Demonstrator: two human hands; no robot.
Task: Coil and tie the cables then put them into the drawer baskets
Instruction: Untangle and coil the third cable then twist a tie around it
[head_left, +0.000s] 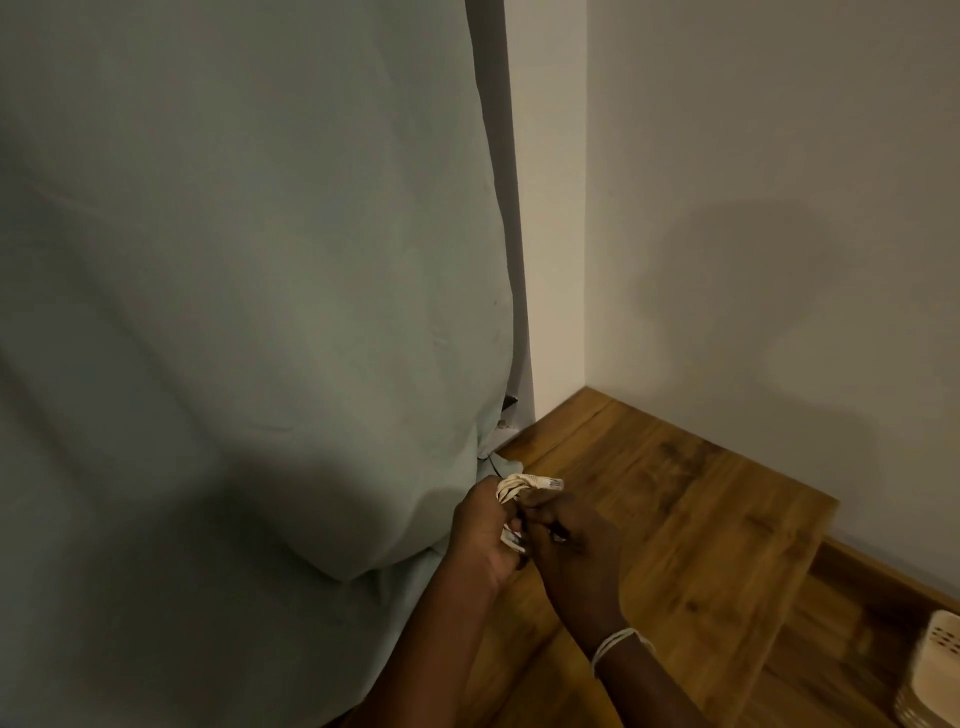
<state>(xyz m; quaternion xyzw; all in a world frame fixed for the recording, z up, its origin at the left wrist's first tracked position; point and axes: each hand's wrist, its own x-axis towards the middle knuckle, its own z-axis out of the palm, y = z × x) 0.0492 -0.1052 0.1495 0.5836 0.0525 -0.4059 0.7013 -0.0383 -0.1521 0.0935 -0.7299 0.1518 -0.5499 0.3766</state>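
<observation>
A small coiled white cable (511, 489) with a clear plug end sticking out to the right sits between both hands, low in the middle of the head view. My left hand (483, 535) is closed around the coil. My right hand (571, 540) pinches the coil from the right, fingers meeting those of the left hand. Most of the coil is hidden by the fingers. A thin white band circles my right wrist (615, 644). A cream perforated basket (935, 670) shows at the bottom right corner, partly cut off.
A large pale green curtain (234, 312) fills the left half of the view. A wooden surface (675, 519) runs from the wall corner toward me, with a lower wooden step to its right. White walls (779, 208) stand behind.
</observation>
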